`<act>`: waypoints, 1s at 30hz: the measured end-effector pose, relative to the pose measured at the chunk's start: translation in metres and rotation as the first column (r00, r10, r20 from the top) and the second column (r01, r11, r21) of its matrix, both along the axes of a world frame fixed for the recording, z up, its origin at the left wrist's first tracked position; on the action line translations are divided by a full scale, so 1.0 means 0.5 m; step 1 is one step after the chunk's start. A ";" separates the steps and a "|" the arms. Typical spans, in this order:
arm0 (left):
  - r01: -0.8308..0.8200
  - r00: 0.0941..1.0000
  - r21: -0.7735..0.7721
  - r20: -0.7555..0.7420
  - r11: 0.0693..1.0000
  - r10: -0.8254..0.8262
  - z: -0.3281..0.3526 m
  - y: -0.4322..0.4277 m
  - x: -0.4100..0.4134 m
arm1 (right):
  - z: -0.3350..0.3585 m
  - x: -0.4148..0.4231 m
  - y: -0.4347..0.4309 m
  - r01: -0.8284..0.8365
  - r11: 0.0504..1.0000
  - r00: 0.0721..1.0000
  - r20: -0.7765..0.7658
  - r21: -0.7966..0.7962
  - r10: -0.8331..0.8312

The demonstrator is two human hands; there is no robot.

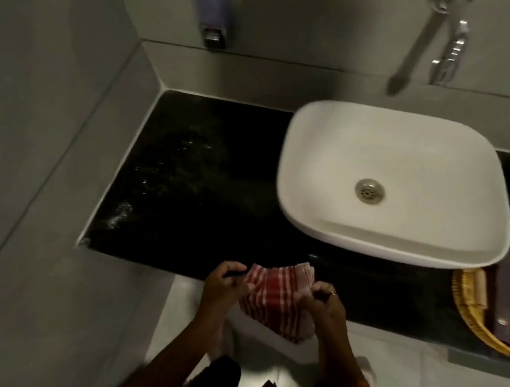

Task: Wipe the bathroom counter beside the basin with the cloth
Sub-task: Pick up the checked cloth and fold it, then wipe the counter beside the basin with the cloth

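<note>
Holding: both hands grip a folded red-and-white checked cloth at the front edge of the table.
Left hand: fingers clenched on the cloth's left end.
Right hand: fingers pinched on the cloth's right end; a ring shows on one finger.
Cloth: raised between the hands, partly over the table edge, partly over the pale floor.
Table: black stone, whitish specks toward its left side.
Basin: white, right of the bare stretch.
Basket: wicker, far right.
</note>
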State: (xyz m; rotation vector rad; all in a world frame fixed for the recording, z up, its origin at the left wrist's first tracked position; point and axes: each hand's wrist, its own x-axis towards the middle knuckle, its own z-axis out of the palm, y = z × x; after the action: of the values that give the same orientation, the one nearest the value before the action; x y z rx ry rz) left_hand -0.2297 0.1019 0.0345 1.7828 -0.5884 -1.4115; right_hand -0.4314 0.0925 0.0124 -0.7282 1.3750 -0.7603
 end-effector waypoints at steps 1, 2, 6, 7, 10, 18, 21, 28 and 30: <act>0.006 0.997 -0.070 0.072 0.998 -0.001 0.001 -0.004 0.038 | 0.001 0.044 -0.008 0.011 1.000 0.999 -0.045 -0.019 -0.012; 0.030 0.989 -0.132 0.145 0.991 -0.011 0.002 -0.007 0.072 | 0.003 0.084 -0.014 0.025 0.999 0.995 -0.092 -0.043 -0.029; 0.234 0.894 -0.247 0.435 0.940 -0.108 -0.021 -0.013 0.177 | 0.012 0.187 -0.027 0.035 0.989 0.971 -0.230 -0.141 -0.067; 0.276 0.868 -0.253 0.481 0.927 -0.127 -0.032 -0.018 0.194 | 0.015 0.201 -0.032 0.044 0.985 0.968 -0.238 -0.168 -0.084; 0.345 0.823 -0.308 0.554 0.887 -0.128 -0.068 -0.059 0.209 | 0.021 0.222 -0.059 0.062 0.969 0.950 -0.285 -0.240 -0.131; 0.521 0.432 -0.083 0.884 0.850 -0.178 -0.165 -0.154 0.264 | -0.034 0.333 -0.091 0.061 0.947 0.561 -0.774 -0.317 -0.295; 0.620 0.209 0.102 0.934 0.778 -0.289 -0.199 -0.184 0.315 | -0.065 0.428 -0.112 0.145 0.969 0.571 -0.783 -0.199 -0.246; 0.649 0.092 0.259 0.907 0.716 -0.411 -0.247 -0.213 0.340 | -0.171 0.515 -0.186 0.064 0.995 0.385 -0.918 -0.080 -0.099; 0.643 0.093 0.262 0.906 0.720 -0.413 -0.254 -0.214 0.342 | -0.192 0.509 -0.208 -0.022 0.996 0.325 -0.943 -0.086 -0.074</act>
State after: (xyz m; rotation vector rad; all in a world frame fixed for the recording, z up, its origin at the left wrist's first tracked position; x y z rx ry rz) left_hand -0.0586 -0.0050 -0.0924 2.1864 -2.1598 -0.3833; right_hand -0.1767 -0.0114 -0.0838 -1.3494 2.4592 -0.3475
